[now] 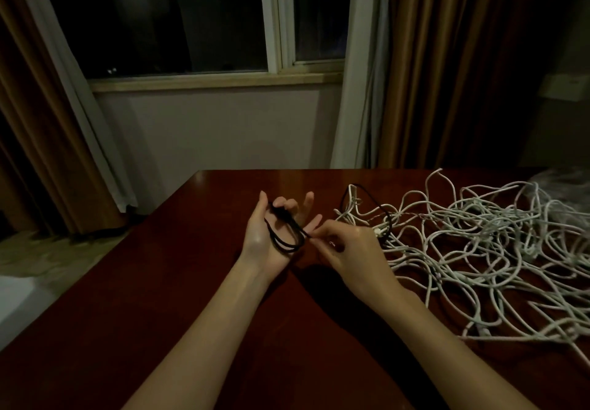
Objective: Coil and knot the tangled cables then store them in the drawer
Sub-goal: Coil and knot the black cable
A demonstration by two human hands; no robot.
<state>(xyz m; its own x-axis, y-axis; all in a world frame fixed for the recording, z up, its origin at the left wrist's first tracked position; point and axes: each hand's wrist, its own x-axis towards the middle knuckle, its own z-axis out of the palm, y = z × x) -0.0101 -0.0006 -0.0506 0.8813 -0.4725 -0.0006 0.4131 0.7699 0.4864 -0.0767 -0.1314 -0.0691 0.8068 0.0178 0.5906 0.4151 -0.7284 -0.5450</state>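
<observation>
Just left of the frame's centre, the left hand (266, 234) stands palm-up with thin black cable (289, 234) looped around it, while the right hand (343, 243) pinches the cable's free end beside the loops. If that pinch slackens, I judge the smooth, springy loops could slide off the spread fingers and uncoil. White cables (479, 250), matte and wiry, sprawl tangled across the glossy dark-red table (191, 282) at right; no drawer shows.

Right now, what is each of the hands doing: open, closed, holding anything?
Left hand: fingers spread, black cable looped around it, held in the hand.
Right hand: fingertips pinch the black cable's loose end beside the left hand.
</observation>
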